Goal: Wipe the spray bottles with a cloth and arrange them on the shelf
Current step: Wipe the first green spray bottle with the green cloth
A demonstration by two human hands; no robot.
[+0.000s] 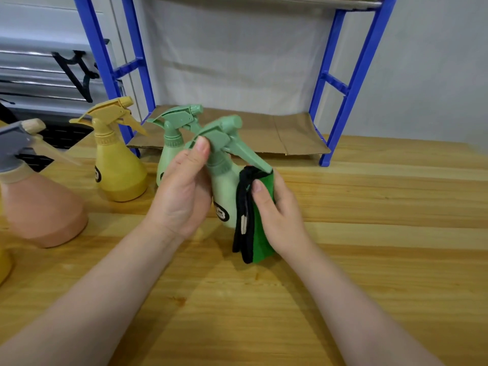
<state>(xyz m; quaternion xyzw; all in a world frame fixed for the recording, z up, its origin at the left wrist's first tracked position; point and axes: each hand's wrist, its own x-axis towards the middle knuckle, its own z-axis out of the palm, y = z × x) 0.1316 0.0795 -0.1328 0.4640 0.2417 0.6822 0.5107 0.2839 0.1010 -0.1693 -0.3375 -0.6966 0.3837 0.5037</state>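
My left hand [182, 191] grips a pale green spray bottle [224, 186] at its neck, thumb on the back of the sprayer head, and holds it tilted above the wooden table. My right hand [277, 207] holds a green cloth with black edging [257, 228] pressed against the bottle's right side, under the trigger. A second green spray bottle [171, 143] stands just behind. A yellow bottle [118, 167] and a pink bottle with a grey head [37, 204] stand to the left. The blue shelf frame [343, 88] rises at the back.
Brown paper [285, 133] lines the shelf's lowest level. Another yellow bottle's edge [4, 262] shows at the far left. The wooden table [369, 220] stretches to the right and front. Grey slatted panels and a black bracket [76, 72] sit back left.
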